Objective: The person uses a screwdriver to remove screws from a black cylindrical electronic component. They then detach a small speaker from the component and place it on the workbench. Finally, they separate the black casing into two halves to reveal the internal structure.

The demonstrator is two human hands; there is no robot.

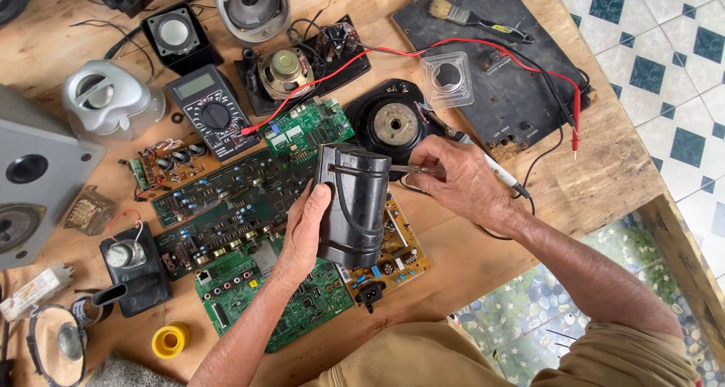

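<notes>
Left hand (302,232) fingers clamped round black cylindrical housing (353,206), held over green circuit boards (249,206); long axis near vertical in frame. Right hand (457,179) fingers pinched on thin metal tool (411,171), tip at housing top. Clear plastic tray (447,78): contents unclear.

Both bare forearms reach in from the 5 and 6 o'clock edges and meet near the middle of the view. The left hand (302,232) is cupped, palm turned toward 3 o'clock, thumb pointing to 12 o'clock, fingers wrapped out of sight. The right hand (453,177), at its 2 o'clock, is curled knuckles-up, fingertips pinched together and pointing toward 9 o'clock, wrist bent.
</notes>
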